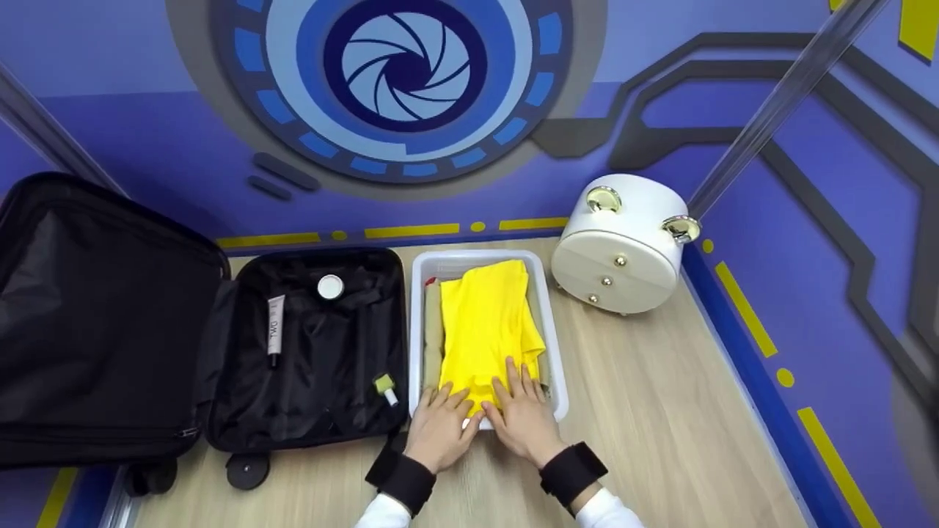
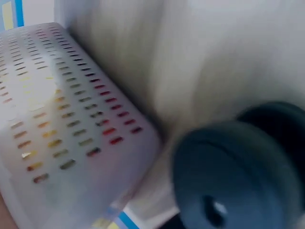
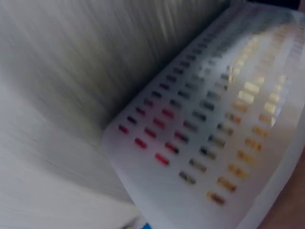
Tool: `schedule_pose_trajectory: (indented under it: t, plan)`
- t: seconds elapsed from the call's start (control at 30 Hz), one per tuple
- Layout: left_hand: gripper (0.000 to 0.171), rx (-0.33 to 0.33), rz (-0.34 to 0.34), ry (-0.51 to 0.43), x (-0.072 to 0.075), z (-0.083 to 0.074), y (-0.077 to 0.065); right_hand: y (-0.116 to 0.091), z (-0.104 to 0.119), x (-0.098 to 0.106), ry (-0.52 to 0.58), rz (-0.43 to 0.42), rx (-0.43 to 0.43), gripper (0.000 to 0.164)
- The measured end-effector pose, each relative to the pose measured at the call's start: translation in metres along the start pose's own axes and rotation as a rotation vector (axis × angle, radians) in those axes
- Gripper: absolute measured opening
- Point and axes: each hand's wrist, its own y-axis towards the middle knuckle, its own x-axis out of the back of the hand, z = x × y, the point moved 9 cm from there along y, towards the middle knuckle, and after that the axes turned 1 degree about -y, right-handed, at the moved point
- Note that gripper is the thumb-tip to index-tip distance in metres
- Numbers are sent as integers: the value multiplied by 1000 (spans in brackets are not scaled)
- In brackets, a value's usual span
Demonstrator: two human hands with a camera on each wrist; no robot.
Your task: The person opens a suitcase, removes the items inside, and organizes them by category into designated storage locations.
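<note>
A yellow folded cloth (image 1: pixel 488 308) lies on top of other fabric in a white slotted plastic basket (image 1: pixel 480 255). My left hand (image 1: pixel 442 433) rests at the basket's near left end, its extended fingers on the cloth's near edge. Beside it, my right hand (image 1: pixel 530 425) lies over the near right end with fingers spread straight on the cloth. The two thumbs come close together at the near rim. Under the yellow cloth, a khaki cloth (image 1: pixel 433 334) shows along the left side. Both wrist views show the slotted basket walls (image 2: pixel 62 114) (image 3: pixel 205 124) from outside, with red and yellow fabric behind the slots.
Left of the basket lies an open black suitcase (image 1: pixel 315 433) holding a tube (image 1: pixel 275 326), a round white-topped jar (image 1: pixel 330 287) and a small green bottle with a white cap (image 1: pixel 385 389). A suitcase wheel (image 2: pixel 224 176) juts out nearby. At the back right stands a white drawer box (image 1: pixel 616 257).
</note>
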Motion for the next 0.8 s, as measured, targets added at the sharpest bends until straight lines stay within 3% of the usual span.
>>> schedule_pose_trajectory:
  t: [0.1, 0.17, 0.23, 0.3, 0.4, 0.47, 0.63, 0.8]
  plan:
    - [28, -47, -153, -47, 16, 5, -12, -13, 8, 1, 5, -104, 27, 47]
    - [26, -40, -259, -69, 27, 14, -23, -20, 11, -1, 3, -156, 36, 42]
    - [33, 13, -338, -88, 36, 28, -33, -26, 11, -3, 6, -190, 33, 42]
    - [41, 103, -375, -103, 40, 44, -42, -28, 10, -5, 2, -201, 19, 45]
    - [49, 219, -370, -120, 37, 61, -53, -29, 9, -7, 14, -197, 6, 51]
    - [52, 257, -360, -128, 33, 67, -57, -28, 9, -8, 28, -192, 5, 51]
    - [55, 275, -354, -116, 25, 70, -59, -23, 7, -8, 27, -200, 14, 51]
    - [59, 295, -274, -81, 17, 71, -56, -12, 2, -4, -4, -199, 28, 56]
